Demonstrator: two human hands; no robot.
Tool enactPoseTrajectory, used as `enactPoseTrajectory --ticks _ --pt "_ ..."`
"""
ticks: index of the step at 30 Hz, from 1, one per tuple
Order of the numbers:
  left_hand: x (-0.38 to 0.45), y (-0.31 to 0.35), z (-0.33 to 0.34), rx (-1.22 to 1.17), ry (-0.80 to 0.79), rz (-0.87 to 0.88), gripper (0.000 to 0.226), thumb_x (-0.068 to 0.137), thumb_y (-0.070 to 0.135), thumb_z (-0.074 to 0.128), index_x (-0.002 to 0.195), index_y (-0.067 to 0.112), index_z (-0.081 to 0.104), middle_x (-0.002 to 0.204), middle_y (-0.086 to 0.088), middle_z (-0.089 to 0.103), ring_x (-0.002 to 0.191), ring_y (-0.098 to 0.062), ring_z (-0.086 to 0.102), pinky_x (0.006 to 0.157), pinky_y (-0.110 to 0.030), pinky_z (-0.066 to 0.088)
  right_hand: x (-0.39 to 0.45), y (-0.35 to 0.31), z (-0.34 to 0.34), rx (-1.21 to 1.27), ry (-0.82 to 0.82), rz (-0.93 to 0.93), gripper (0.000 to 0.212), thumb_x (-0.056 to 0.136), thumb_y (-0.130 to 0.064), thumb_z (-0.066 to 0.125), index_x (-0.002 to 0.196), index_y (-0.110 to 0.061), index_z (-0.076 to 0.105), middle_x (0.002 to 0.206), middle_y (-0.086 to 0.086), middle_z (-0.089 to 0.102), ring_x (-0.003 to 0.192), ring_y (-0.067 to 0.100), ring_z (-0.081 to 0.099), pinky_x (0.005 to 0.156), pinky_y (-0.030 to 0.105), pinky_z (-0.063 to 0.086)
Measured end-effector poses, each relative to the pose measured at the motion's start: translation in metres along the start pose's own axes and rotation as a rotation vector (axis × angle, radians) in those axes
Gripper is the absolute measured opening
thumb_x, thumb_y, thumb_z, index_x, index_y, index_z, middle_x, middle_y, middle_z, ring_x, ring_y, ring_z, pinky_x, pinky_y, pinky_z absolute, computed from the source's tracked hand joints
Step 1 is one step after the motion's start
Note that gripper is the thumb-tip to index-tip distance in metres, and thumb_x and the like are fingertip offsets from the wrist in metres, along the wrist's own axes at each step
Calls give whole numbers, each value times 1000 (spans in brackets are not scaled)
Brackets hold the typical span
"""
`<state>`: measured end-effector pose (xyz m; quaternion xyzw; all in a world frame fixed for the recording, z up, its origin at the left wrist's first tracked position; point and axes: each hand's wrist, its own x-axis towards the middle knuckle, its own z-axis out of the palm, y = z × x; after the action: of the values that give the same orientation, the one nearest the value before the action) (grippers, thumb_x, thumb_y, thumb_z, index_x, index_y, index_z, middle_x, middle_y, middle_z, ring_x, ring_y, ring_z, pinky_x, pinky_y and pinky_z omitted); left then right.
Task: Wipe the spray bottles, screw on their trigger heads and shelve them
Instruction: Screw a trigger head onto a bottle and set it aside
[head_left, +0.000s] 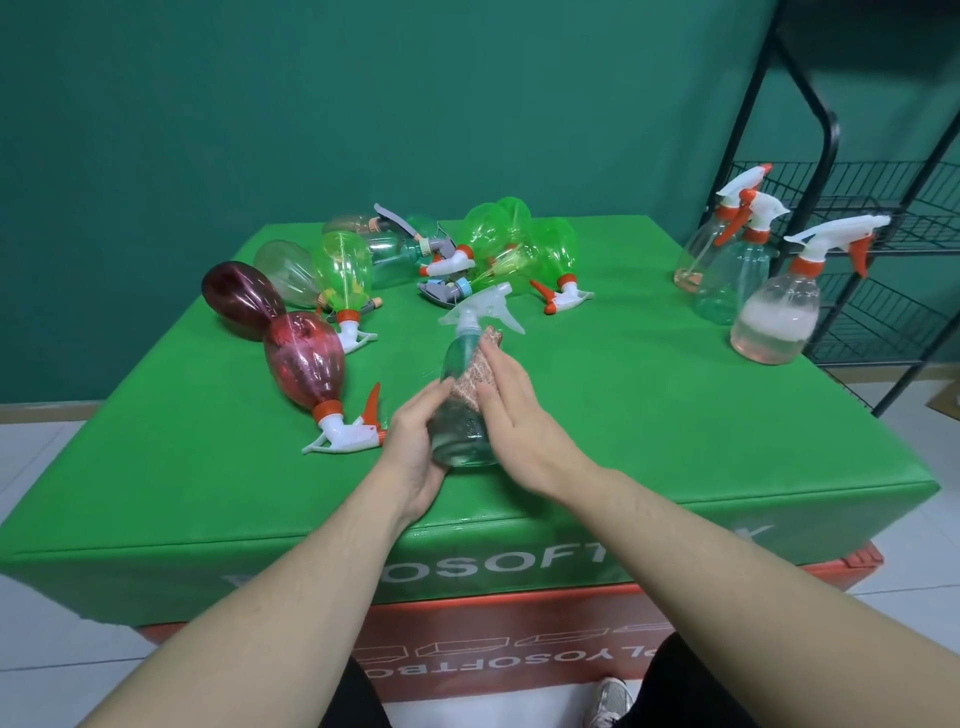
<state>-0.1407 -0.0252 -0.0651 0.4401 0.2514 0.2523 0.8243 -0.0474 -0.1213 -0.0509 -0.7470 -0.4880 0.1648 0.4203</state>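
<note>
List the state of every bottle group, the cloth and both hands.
Teal clear bottle: tilted, white trigger head on, held over the table.
Brown patterned cloth: pressed against that bottle.
Left hand: grips the bottle base.
Right hand: presses the cloth.
Two red bottles: lying down.
Three clear bottles: upright.

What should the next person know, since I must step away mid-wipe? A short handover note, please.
Left hand grips the teal bottle near its base; trigger head on.
Right hand presses the cloth flat against its side.
Three upright bottles stand at the table's right edge by the black rack; nothing visibly shelved.
Left: finish this wipe, then the lying pile and red bottles.
</note>
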Motion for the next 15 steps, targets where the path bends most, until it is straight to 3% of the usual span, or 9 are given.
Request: enactPoseTrajectory --ticks 3,6,10,15 --pt "-1 2 2 -5 -5 7 28 102 25 53 117 9 70 95 -7 77 79 -20 72 74 -32 58 -15 2 1 -37 -30 -32 55 111 -36 20 161 -26 2 169 -8 -6 151 -4 -3 117 17 1" --pt "-3 3 5 -6 12 14 25 104 24 52 111 11 71 95 -5 77 80 -19 71 78 -34 56 -27 6 2 -74 -46 -61 56 110 -38 22 161 -29 1 169 -9 -12 148 -9 -5 120 20 5" --pt "-5 6 14 0 57 -18 26 103 33 55 107 13 71 94 -6 75 77 -19 71 77 -34 56 -40 12 4 -194 -17 -171 57 109 -38 30 161 -32 9 169 -8 -12 155 12 6 126 36 14" --pt "-9 6 32 -21 57 -60 52 75 44 78 117 15 73 105 -9 78 84 -22 76 79 -35 60 -47 12 1 -62 71 -188 57 105 -37 35 160 -29 20 169 -5 -4 155 7 -1 126 33 8"
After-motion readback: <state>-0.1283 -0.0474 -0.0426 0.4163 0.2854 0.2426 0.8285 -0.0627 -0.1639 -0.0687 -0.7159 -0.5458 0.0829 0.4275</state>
